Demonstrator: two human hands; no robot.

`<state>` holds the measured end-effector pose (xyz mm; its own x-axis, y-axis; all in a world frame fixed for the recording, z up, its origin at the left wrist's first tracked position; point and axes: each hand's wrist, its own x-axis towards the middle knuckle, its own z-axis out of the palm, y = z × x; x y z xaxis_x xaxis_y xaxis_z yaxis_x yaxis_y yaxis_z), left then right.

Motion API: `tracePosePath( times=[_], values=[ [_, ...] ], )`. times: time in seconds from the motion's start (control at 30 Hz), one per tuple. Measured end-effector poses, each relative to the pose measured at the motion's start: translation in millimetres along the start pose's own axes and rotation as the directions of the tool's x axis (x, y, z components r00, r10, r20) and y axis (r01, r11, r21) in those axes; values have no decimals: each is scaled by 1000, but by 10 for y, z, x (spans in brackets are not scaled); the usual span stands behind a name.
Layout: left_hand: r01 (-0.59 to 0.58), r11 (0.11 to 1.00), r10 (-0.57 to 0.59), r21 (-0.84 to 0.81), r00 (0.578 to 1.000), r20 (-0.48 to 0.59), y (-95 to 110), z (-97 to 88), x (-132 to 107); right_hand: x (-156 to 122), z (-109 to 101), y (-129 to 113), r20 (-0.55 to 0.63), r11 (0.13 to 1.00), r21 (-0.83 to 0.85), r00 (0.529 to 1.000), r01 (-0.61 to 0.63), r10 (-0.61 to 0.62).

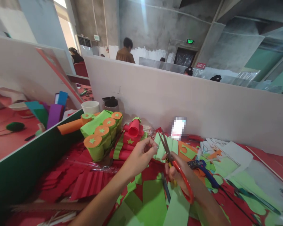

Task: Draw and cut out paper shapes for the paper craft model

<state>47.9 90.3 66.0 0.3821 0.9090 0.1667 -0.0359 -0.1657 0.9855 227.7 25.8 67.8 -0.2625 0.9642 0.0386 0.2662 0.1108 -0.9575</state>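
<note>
My right hand [182, 168] is wrapped round a pair of scissors [185, 185] with red handles, the blades pointing up and slightly apart. Something yellow shows under its fingers. Just left of the blades, the thumb and fingertips of my left hand [143, 153] are pinched together; whatever they hold is too small to make out. Behind the hands lie pale green folded strips [173, 145] and a red stacked craft piece [130, 138] with green bands and a star. Green felt-like sheets [153, 196] spread below my hands.
Green rolls with orange star-marked tops [93, 142] stand left, near a white cup [90, 107]. Red folded pieces [89, 185] lie in front. A blue glue gun [206, 172] rests among scraps on the right, and a lit phone [178, 128] leans on the white partition [202, 103].
</note>
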Motion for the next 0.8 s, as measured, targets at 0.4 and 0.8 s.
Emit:
tracePosePath(
  times=[0.4,0.8],
  values=[
    [-4,999,1,-34,998,-63,16,-7,10,-4,74,-18,37,998,-54,998,-43,46],
    [27,999,-28,-43,999,-38,50,1,-13,0,77,21,46,998,-29,997,-60,61]
  ],
)
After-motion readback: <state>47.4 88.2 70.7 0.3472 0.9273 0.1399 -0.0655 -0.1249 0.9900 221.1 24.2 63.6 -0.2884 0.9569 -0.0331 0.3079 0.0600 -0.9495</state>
